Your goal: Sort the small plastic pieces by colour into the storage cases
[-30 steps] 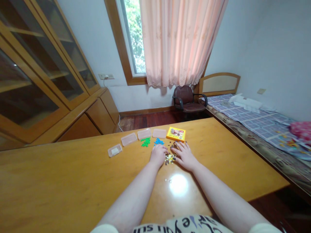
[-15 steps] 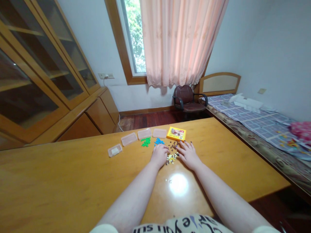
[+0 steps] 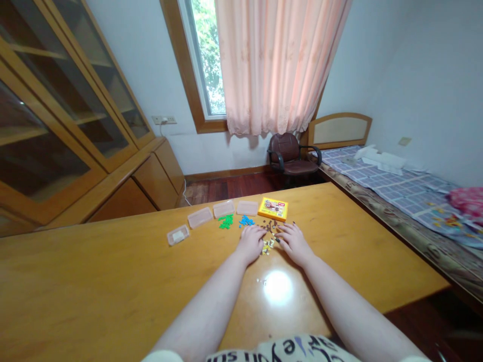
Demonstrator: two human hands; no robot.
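The left hand (image 3: 249, 244) and right hand (image 3: 294, 244) rest curled on the table (image 3: 94, 281), neither visibly pinching, flanking the loose pieces (image 3: 268, 239) as if corralling them, while green pieces (image 3: 226, 221) and blue pieces (image 3: 246, 220) lie colour-separated just beyond that pile.

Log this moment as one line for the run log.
left hand: beside brown and yellow pieces | right hand: beside same pieces | beyond: yellow box, blue pieces, green pieces, clear plastic boxes
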